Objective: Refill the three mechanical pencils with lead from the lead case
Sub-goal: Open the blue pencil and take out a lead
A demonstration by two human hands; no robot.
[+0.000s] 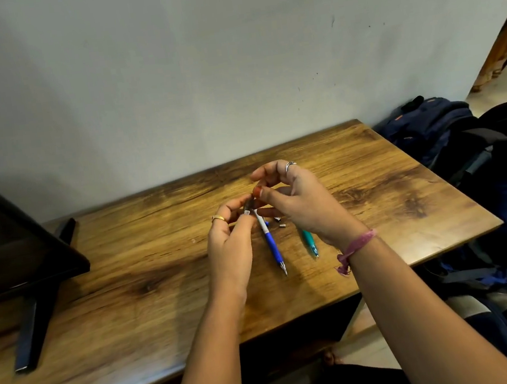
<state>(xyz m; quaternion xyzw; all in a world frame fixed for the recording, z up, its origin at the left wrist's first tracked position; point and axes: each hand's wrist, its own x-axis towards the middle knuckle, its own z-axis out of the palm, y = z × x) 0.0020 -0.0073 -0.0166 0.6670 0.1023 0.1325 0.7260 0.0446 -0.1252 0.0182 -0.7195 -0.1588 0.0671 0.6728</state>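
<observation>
Wooden table (159, 267) under both hands: left hand (230, 236) pinches a small dark lead case (248, 206), right hand (294, 199) with fingers curled at its orange end. Blue pencil (273, 246) and green pencil (310, 244) lie just near of them. Risk: thin lead could snap or spill if tipped carelessly.
</observation>
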